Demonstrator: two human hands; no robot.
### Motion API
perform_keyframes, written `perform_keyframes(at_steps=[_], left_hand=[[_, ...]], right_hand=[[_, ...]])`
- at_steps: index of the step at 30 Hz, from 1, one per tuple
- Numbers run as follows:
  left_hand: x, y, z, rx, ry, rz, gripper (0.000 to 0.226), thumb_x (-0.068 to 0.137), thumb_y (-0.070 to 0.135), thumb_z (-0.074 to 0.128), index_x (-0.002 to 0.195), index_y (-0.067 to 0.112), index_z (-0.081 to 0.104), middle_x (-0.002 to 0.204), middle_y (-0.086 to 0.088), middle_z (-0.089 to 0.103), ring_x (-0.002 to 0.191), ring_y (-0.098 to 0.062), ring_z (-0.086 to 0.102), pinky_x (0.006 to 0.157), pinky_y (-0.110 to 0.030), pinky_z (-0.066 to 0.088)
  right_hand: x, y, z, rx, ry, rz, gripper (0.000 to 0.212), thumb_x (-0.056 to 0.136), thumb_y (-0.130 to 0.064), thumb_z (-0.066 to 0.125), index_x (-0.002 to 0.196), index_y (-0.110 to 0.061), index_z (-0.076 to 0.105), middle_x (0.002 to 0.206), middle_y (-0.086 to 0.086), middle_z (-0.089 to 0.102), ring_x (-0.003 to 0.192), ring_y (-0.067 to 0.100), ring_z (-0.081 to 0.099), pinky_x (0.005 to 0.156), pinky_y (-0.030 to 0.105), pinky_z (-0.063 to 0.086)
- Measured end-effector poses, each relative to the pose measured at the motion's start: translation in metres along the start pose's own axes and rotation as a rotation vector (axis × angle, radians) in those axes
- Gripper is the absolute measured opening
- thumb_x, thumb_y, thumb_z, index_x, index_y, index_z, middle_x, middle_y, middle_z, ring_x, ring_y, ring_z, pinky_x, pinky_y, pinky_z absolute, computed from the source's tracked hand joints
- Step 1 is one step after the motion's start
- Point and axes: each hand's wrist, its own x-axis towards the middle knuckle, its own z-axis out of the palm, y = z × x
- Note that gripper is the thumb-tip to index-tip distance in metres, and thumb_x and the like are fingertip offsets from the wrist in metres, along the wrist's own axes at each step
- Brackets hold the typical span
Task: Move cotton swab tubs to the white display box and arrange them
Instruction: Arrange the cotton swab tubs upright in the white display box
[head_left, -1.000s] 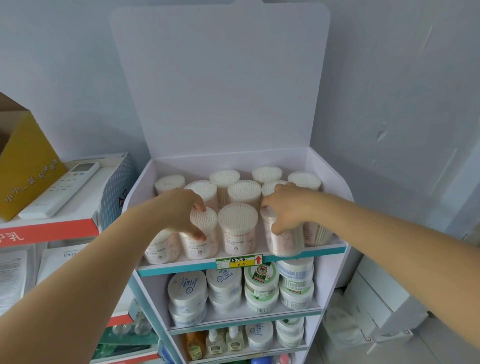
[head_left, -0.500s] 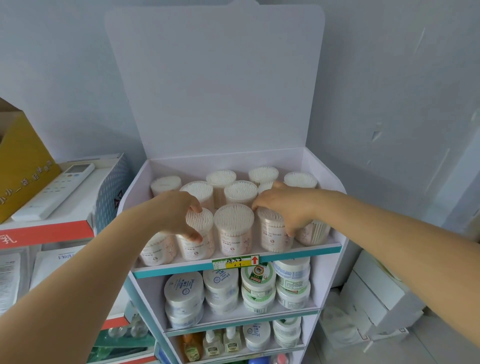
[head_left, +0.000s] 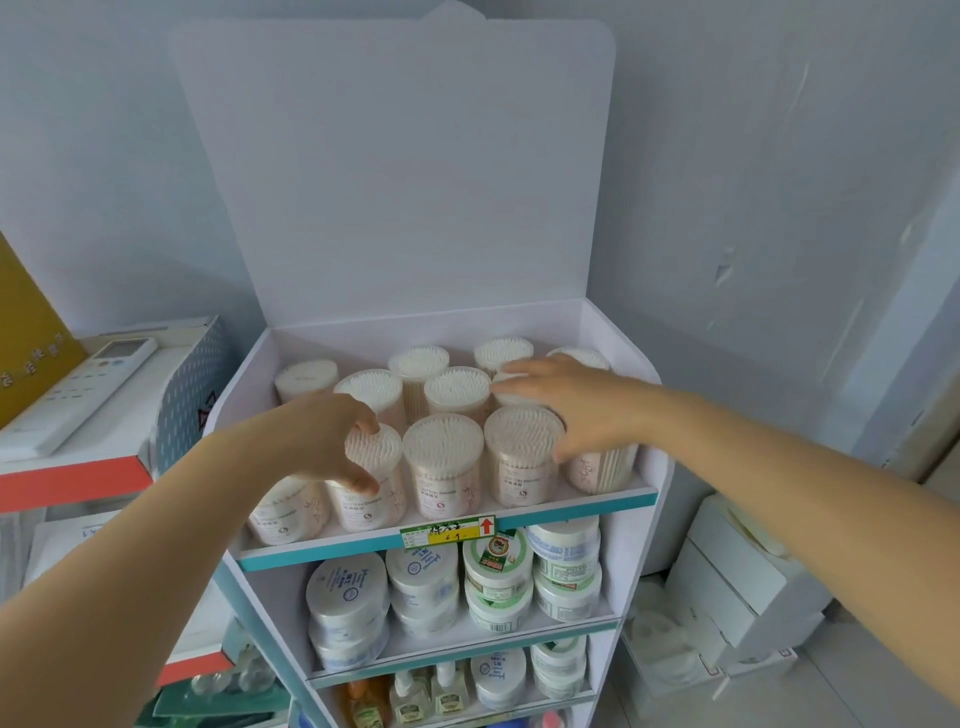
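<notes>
The white display box stands open against the pale wall, its tall lid flap upright behind the top tray. Below the tray, the same stand carries a shelf of squat white jars, with green-labelled jars to their right. Lower down is a row of small bottles.

White boxes are stacked on the floor to the right. On the left, a white remote control lies on a patterned carton.

The top tray is packed with clear cotton swab tubs, all upright and close together in rows from the front lip to the back wall. The left hand reaches in from the near left and grips the second front tub, fingers over its top and thumb against its side. The right hand lies flat and relaxed, palm down, over the tubs at the right end, covering the top of the front right tub. A yellow price label with a red arrow sits on the teal front edge.
</notes>
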Motion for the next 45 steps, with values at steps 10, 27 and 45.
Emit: perform_keyframes(at_steps=[10, 27, 45], left_hand=[[0.008, 0.083, 0.002, 0.019, 0.222, 0.366, 0.069, 0.083, 0.050, 0.062, 0.143, 0.033, 0.031, 0.151, 0.014, 0.031, 0.136, -0.011, 0.032, 0.110, -0.032, 0.028], [0.031, 0.107, 0.025, -0.002, 0.187, 0.362, 0.052, 0.087, 0.046, 0.058, 0.135, 0.030, 0.046, 0.138, 0.003, 0.050, 0.129, -0.016, 0.042, 0.104, -0.034, 0.035], [0.041, -0.019, -0.038, 0.052, 0.392, 0.017, 0.034, 0.095, 0.027, 0.048, 0.127, 0.033, 0.054, 0.133, 0.010, 0.055, 0.122, -0.015, 0.051, 0.101, -0.032, 0.041]], right_hand=[[-0.013, 0.031, 0.006, 0.024, -0.155, 0.362, 0.092, 0.073, -0.046, 0.074, 0.146, -0.017, 0.026, 0.138, 0.007, 0.047, 0.115, 0.024, 0.051, 0.087, 0.031, 0.045], [-0.008, 0.032, 0.013, 0.015, -0.137, 0.278, 0.088, 0.073, -0.025, 0.076, 0.146, -0.019, 0.027, 0.134, 0.008, 0.049, 0.114, 0.026, 0.053, 0.092, 0.036, 0.049], [0.078, -0.012, -0.029, 0.338, 0.082, 0.141, 0.066, 0.086, -0.027, 0.066, 0.144, -0.019, 0.035, 0.144, -0.001, 0.044, 0.127, 0.016, 0.046, 0.096, 0.022, 0.035]])
